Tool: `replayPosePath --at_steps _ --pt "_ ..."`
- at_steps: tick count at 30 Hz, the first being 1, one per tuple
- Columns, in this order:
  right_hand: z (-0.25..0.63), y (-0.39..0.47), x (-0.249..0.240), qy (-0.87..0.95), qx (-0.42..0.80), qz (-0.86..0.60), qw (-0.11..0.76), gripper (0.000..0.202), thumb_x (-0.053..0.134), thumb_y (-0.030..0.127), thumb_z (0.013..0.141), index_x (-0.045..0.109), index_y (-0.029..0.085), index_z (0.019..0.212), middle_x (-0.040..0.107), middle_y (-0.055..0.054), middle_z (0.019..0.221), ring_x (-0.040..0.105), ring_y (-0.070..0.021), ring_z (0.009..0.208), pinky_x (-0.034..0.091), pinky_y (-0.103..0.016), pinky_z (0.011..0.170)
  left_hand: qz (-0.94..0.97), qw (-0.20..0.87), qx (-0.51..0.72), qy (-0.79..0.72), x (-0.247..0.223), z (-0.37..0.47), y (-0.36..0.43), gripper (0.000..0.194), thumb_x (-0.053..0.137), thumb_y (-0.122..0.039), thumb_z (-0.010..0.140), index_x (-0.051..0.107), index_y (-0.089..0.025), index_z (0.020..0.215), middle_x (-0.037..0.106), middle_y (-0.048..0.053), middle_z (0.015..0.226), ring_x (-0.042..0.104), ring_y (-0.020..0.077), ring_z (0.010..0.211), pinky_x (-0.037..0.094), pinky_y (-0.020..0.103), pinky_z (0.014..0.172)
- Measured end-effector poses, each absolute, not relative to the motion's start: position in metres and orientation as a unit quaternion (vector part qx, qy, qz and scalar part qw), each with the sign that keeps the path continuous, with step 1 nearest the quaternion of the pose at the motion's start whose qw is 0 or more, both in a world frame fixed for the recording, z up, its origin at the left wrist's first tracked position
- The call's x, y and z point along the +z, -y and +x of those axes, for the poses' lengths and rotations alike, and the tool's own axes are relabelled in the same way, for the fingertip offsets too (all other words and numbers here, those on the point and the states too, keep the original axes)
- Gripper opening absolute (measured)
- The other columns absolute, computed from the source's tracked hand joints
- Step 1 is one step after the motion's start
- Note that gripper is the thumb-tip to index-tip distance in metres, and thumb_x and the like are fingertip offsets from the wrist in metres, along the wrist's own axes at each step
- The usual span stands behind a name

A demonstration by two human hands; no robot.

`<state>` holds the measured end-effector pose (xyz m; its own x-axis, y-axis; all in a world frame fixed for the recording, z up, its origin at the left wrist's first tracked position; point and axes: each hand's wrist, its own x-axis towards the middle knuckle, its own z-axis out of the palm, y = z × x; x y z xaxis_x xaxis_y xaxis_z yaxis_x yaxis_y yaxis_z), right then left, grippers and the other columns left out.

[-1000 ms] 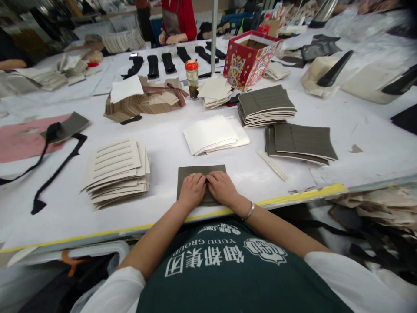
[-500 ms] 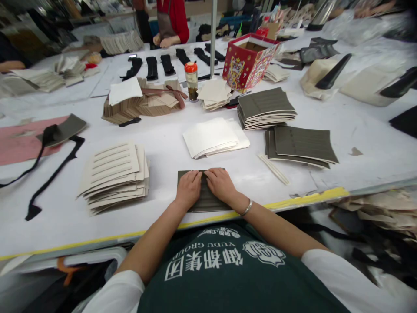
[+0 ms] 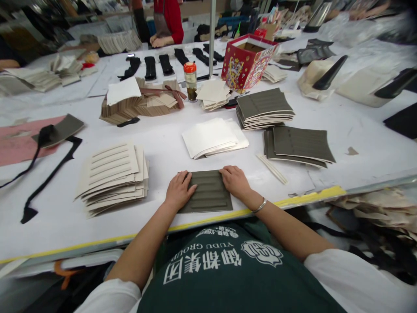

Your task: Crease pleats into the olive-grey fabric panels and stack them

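Observation:
A dark olive panel [image 3: 208, 191] with raised parallel ribs lies flat at the table's front edge, right before me. My left hand [image 3: 178, 190] rests on its left side, thumb spread away from the fingers and lying on the ribbed face. At the panel's upper right corner, the fingertips of my right hand [image 3: 237, 180] press on the edge, the fingers stretched out. Left of my hands stands a stack of cream ribbed panels [image 3: 114, 178]. Beyond the panel lies a pile of white sheets [image 3: 211, 137]. Two piles of olive panels [image 3: 265, 104] sit to the right.
Thin cream strips [image 3: 273, 168] lie right of my hands. Farther back stand a jar with an orange lid [image 3: 190, 82], a red patterned box [image 3: 247, 63] and a metal pole [image 3: 212, 39]. A black strap [image 3: 48, 178] trails at left. A person in red [image 3: 172, 21] stands across the table.
My hands have moved apart from the panel's upper middle, the left toward its left side and the right to its upper right corner. More of the ribbed face shows.

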<state>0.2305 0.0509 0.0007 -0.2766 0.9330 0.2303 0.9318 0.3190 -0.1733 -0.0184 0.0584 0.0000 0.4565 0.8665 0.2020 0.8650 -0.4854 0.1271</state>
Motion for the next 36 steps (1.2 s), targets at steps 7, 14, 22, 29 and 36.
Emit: replayPosePath --at_steps 7,14,22,29,36 --pt "0.228 -0.003 0.009 0.843 -0.067 -0.532 0.037 0.043 0.039 0.006 0.082 0.050 0.007 0.123 0.051 -0.018 0.124 0.040 -0.0279 0.119 0.028 -0.045 0.099 0.822 -0.024 0.042 -0.568 0.014 0.001 -0.047 0.050 0.034 -0.046 0.089 0.041 -0.021 0.131 0.036 0.009 0.141 0.029 0.0301 0.129 0.021 0.054 0.103" --pt "0.228 0.057 0.021 0.852 0.013 -0.522 0.027 0.039 0.042 0.008 0.079 0.058 0.012 0.114 0.058 -0.014 0.115 0.051 -0.0229 0.105 0.035 -0.041 0.096 0.814 -0.048 0.058 -0.577 0.015 0.008 -0.044 0.047 0.032 -0.043 0.090 0.048 -0.017 0.126 0.043 0.011 0.136 0.033 0.0314 0.126 0.022 0.053 0.102" --pt "0.282 -0.012 0.038 0.722 -0.022 -0.684 0.101 0.034 0.041 0.017 0.084 0.055 0.010 0.114 0.055 -0.016 0.115 0.049 -0.0242 0.104 0.040 -0.036 0.087 0.854 -0.012 0.123 -0.505 0.001 -0.006 -0.034 0.038 0.034 -0.034 0.091 0.060 -0.013 0.109 0.057 0.013 0.121 0.052 0.0232 0.112 0.039 0.037 0.096" --pt "0.312 -0.052 0.031 0.603 -0.035 -0.797 -0.018 0.033 0.032 0.007 0.083 0.056 0.003 0.105 0.053 -0.025 0.106 0.051 -0.0309 0.100 0.045 -0.039 0.073 0.842 0.014 0.025 -0.539 0.002 -0.003 -0.013 0.068 0.038 -0.056 0.083 0.032 -0.013 0.136 0.030 0.014 0.143 0.026 0.0272 0.132 0.020 0.048 0.107" --pt "0.322 -0.052 0.033 0.594 0.020 -0.803 -0.040 0.036 0.042 0.008 0.077 0.052 0.002 0.110 0.050 -0.025 0.111 0.053 -0.0284 0.099 0.043 -0.036 0.078 0.816 -0.006 0.087 -0.571 0.012 0.016 -0.022 0.058 0.040 -0.055 0.083 0.051 -0.012 0.121 0.048 0.017 0.131 0.043 0.0288 0.120 0.020 0.048 0.105"
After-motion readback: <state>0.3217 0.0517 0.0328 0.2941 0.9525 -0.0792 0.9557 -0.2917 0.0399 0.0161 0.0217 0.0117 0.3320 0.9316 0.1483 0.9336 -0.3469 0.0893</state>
